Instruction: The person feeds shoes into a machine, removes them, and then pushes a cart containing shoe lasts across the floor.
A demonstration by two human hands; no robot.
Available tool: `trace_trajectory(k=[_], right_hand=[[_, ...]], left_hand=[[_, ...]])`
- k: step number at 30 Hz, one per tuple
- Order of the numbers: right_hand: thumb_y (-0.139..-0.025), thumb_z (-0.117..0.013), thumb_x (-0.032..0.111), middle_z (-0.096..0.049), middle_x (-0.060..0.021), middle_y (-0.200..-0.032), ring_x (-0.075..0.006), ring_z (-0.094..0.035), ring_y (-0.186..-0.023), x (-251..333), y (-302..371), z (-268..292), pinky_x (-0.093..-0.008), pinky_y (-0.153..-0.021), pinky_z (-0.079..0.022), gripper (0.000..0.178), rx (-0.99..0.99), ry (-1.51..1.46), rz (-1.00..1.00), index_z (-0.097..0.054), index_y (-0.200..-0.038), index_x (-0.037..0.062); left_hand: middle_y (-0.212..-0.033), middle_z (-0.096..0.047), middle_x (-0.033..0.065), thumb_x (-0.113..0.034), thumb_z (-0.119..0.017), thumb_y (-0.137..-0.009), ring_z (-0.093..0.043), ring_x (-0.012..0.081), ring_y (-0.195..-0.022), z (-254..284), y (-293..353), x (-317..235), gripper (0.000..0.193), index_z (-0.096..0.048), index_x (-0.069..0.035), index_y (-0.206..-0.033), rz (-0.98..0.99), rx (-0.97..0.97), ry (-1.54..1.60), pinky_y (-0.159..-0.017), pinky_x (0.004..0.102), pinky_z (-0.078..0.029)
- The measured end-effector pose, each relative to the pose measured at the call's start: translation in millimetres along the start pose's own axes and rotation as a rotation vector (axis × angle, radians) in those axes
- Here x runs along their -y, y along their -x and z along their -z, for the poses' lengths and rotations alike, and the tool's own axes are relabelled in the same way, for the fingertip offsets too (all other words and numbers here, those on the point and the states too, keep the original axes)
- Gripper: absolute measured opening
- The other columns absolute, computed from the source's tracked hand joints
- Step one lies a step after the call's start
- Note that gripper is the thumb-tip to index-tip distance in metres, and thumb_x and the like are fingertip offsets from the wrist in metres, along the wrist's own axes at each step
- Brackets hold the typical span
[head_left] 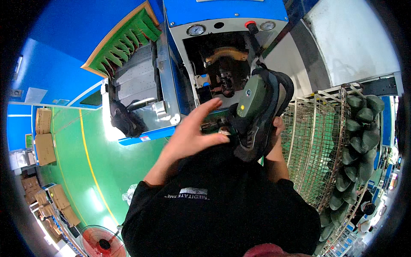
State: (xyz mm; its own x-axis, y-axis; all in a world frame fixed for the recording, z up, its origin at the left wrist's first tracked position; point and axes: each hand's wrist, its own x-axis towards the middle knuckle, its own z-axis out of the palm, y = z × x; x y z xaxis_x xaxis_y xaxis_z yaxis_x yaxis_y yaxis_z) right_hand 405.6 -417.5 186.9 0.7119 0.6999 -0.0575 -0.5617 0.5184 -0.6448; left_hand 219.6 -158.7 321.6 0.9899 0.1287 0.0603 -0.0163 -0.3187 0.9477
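My right hand (pixel 277 130) grips a black shoe upper (pixel 253 141) from its right side, its fingers partly hidden behind the shoe. A dark green shoe last (pixel 253 97) with a yellow dot sits inside the upper. My left hand (pixel 192 135) is just left of the shoe, thumb and fingers spread, with nothing in it. In front of both hands stands a machine (pixel 222 26) with a blue top, a dark open cavity and a curved tan pad (pixel 227 54) inside.
A metal conveyor (pixel 135 81) with a green strip curtain (pixel 124 45) stands left, another black shoe (pixel 125 119) at its near end. At right, a wire rack (pixel 312 141) bears several green lasts (pixel 361 137). A floor fan (pixel 102 243) and cardboard boxes (pixel 45 147) are at left.
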Motion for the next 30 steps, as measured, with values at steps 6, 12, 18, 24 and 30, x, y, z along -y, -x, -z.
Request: trace_trajectory(k=[6, 12, 18, 24, 30], right_hand=[[-0.094, -0.063, 0.016, -0.068, -0.005, -0.106, -0.0139, -0.065, -0.09, 18, -11, -52, -0.0337, -0.082, -0.054, 0.033, -0.139, 0.451, 0.012, -0.059, -0.122, 0.0008], [-0.086, -0.074, 0.015, -0.066, -0.0049, -0.107, -0.0162, -0.065, -0.093, -3, -17, -38, -0.0309, -0.082, -0.054, 0.052, -0.317, 0.503, -0.05, -0.053, -0.133, 0.0033], [-0.081, -0.078, 0.019, -0.064, -0.0078, -0.115, -0.0184, -0.062, -0.101, -11, -35, -63, -0.0319, -0.09, -0.049, 0.067, -0.448, 0.594, -0.063, -0.049, -0.138, 0.0006], [-0.079, -0.078, 0.019, -0.063, -0.0083, -0.119, -0.0189, -0.061, -0.103, -3, -43, -87, -0.0317, -0.091, -0.048, 0.08, -0.334, 0.734, -0.038, -0.04, -0.147, 0.0031], [-0.077, -0.078, 0.017, -0.057, -0.0105, -0.131, -0.0238, -0.057, -0.115, -3, -49, -91, -0.0362, -0.1, -0.045, 0.086, -0.285, 0.689, 0.005, -0.036, -0.15, 0.0018]], left_hand=[[-0.107, -0.068, 0.0195, -0.032, -0.078, -0.082, -0.065, 0.0297, -0.101, -41, -20, 29, 0.061, -0.055, 0.002, -0.127, 0.298, -0.062, -0.029, -0.087, 0.0407, -0.05], [-0.09, -0.07, 0.0205, -0.02, -0.06, -0.094, -0.07, 0.0294, -0.087, -29, -5, 71, 0.027, -0.07, -0.003, -0.112, 0.321, -0.241, -0.09, -0.078, 0.0387, -0.053], [-0.115, -0.069, 0.0141, -0.017, -0.069, -0.087, -0.054, 0.0303, -0.124, -17, -7, 101, 0.026, -0.075, -0.009, -0.111, 0.088, -0.264, -0.553, -0.101, 0.0401, -0.045], [-0.101, -0.071, 0.0147, -0.016, -0.074, -0.085, -0.068, 0.0329, -0.094, -49, -16, 102, 0.024, -0.074, -0.001, -0.104, 0.131, -0.516, -0.176, -0.083, 0.0379, -0.054], [-0.092, -0.072, 0.0207, -0.024, -0.074, -0.088, -0.072, 0.0324, -0.083, -45, -19, 110, 0.027, -0.074, 0.0, -0.101, 0.049, -0.461, -0.314, -0.073, 0.0379, -0.056]])
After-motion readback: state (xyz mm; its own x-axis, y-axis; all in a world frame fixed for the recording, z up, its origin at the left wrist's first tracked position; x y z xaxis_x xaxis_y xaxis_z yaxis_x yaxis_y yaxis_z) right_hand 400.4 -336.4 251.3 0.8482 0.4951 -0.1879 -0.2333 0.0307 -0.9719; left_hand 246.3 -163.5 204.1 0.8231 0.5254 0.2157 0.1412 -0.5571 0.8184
